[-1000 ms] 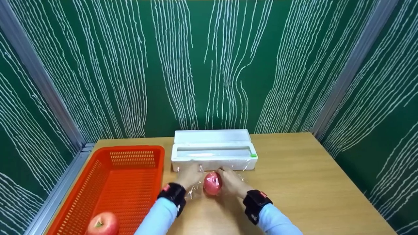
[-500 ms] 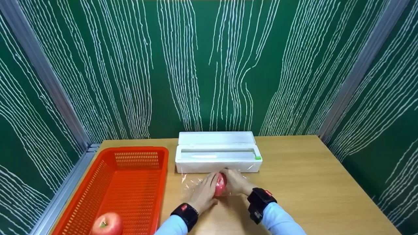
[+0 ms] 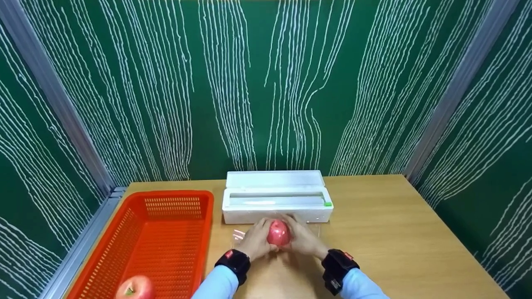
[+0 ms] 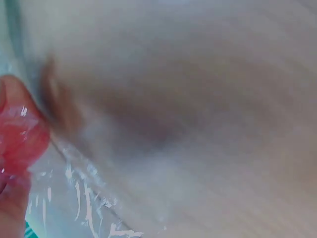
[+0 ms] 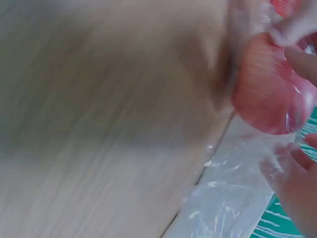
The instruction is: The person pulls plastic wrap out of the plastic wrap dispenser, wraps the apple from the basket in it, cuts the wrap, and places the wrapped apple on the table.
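A red apple point(image 3: 278, 232) with clear plastic wrap point(image 5: 220, 206) about it is between the two hands, just in front of the white box. My left hand point(image 3: 255, 241) grips its left side, fingers curved round it. From the other side my right hand point(image 3: 306, 240) holds it the same way. Glossy highlights of wrap lie over the apple point(image 5: 270, 89) in the right wrist view. In the left wrist view, part of the apple point(image 4: 22, 141) shows at the left edge, and creased film spreads below it.
The lidded white wrap box point(image 3: 277, 214) stands open at the back, a roll of film inside and a green tab at its right end. To the left, an orange-red plastic basket point(image 3: 210, 232) holds another apple point(image 3: 136, 287). Green walls with white lines enclose the wooden table point(image 3: 399, 232).
My left hand, earlier apart from the apple at the film on the left, has come in against it. Both hands now hold the apple, which has turned its top more into view.
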Demonstrator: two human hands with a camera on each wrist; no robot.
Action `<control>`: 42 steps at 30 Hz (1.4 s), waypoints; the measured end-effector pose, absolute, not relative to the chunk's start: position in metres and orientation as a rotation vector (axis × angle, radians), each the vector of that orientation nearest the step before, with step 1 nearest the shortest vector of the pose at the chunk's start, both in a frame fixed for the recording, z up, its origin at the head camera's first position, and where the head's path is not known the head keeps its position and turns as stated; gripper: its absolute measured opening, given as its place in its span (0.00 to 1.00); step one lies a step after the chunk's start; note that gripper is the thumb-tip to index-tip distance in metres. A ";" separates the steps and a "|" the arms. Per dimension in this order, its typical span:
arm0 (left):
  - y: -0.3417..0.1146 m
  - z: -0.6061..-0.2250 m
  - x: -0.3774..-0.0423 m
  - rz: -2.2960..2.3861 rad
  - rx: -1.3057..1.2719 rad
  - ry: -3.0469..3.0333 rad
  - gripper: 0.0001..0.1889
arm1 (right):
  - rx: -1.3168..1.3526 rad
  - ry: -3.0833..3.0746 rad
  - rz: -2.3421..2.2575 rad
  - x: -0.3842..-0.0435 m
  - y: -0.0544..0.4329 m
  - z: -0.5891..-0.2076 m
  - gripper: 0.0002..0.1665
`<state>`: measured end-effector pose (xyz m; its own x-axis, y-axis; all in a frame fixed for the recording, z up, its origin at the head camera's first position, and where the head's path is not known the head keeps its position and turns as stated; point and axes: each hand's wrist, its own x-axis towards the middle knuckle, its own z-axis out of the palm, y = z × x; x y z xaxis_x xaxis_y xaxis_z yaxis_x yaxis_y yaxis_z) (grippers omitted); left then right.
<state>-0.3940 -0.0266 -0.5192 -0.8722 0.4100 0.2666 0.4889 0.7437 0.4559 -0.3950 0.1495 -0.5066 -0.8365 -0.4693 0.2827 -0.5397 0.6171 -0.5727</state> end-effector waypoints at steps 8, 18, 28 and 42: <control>-0.028 -0.503 -0.403 -0.961 -0.681 -2.938 0.37 | 0.861 -2.499 0.389 -0.394 0.147 -0.535 0.50; -0.027 -0.494 -0.407 -1.049 -0.711 -2.979 0.38 | 0.887 -2.268 0.138 -0.401 0.149 -0.549 0.42; -0.027 -0.497 -0.407 -1.088 -0.734 -2.941 0.40 | 0.938 -2.197 0.262 -0.403 0.149 -0.549 0.42; -0.033 -0.511 -0.391 -0.567 -0.805 -2.661 0.40 | 0.829 -2.331 0.384 -0.399 0.145 -0.542 0.43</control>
<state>-0.3905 -0.0326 -0.5105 -0.7970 0.4598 0.3917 0.5796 0.7647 0.2816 -0.3988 0.1445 -0.5417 -0.6058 -0.4644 0.6460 -0.6470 0.7601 -0.0603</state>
